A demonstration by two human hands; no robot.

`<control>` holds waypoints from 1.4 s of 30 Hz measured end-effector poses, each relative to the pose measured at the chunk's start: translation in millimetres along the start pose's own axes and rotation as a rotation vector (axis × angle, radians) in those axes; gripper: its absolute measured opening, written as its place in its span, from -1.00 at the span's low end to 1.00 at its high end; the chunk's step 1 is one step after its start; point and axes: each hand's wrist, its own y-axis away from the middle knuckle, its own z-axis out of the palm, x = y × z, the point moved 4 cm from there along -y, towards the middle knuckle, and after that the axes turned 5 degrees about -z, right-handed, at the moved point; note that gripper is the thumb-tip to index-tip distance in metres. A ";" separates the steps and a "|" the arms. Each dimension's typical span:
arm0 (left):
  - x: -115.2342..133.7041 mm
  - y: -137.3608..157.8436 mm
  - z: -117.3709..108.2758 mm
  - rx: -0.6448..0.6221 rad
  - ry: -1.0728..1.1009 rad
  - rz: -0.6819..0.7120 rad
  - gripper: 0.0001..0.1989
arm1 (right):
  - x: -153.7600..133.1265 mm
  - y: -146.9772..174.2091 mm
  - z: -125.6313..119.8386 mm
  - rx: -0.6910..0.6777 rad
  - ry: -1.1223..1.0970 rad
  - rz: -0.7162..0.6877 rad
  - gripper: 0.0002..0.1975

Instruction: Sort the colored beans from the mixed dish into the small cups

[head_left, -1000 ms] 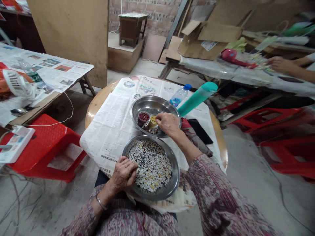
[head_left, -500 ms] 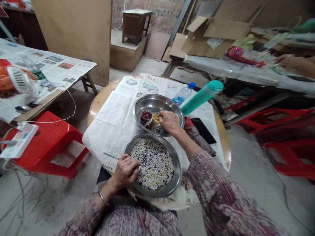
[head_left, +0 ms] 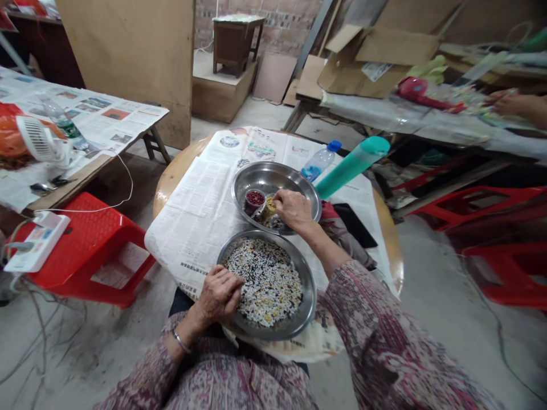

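Note:
A steel bowl (head_left: 308, 319) near my lap holds mixed white, black and yellow beads or grains (head_left: 265, 282). My left hand (head_left: 220, 293) rests over its left rim with the fingers curled closed; what they hold, if anything, is hidden. Behind it stands a second steel bowl (head_left: 273, 173). Inside that one are a small clear cup of dark red beads or beans (head_left: 255, 198), a cup of yellow ones (head_left: 270, 206) and some dark ones at the bottom. My right hand (head_left: 294, 209) reaches in from the right, fingertips pinched together at the yellow cup, their contents too small to see.
Newspaper (head_left: 183, 228) covers the round table. Beyond the bowls are a plastic bottle with a blue cap (head_left: 320, 161), a green tube (head_left: 352, 165) and a dark flat object (head_left: 354, 225). Red stools (head_left: 85, 245) stand at both sides. Another person's hand (head_left: 515, 105) is at the right-hand table.
The view has shifted very slightly. Both hands stay in nearly the same places, the left at the near bowl's rim and the right at the yellow cup.

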 end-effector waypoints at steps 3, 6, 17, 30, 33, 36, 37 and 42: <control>-0.5 -0.1 0.5 -0.024 0.006 -0.010 -0.85 | 2.4 15.6 -11.6 0.077 -0.137 0.009 -0.74; -0.6 -0.7 1.0 -0.046 0.004 -0.018 -0.85 | -3.8 55.5 -19.4 0.095 -0.342 -0.085 -0.78; 2.4 -3.5 1.2 -0.027 -0.027 -0.001 -0.83 | -77.9 214.3 50.0 -0.381 -0.250 -0.683 -0.87; 0.0 -2.3 1.4 0.010 -0.014 -0.005 -0.85 | -67.8 145.2 50.9 -0.078 -0.194 -0.393 -0.69; 0.0 -2.4 1.1 0.021 -0.016 0.001 -0.86 | -76.6 162.7 53.5 -0.184 -0.298 -0.577 -0.82; 1.4 -3.6 0.6 0.019 -0.005 0.015 -0.86 | -53.7 172.3 51.3 -0.203 -0.288 -0.521 -0.83; 1.6 -4.0 0.6 0.016 -0.005 0.013 -0.85 | -42.1 172.9 49.1 -0.181 -0.276 -0.466 -0.78; 0.4 -4.4 1.7 0.012 -0.019 0.004 -0.85 | -5.5 170.7 38.3 -0.025 -0.212 -0.242 -0.73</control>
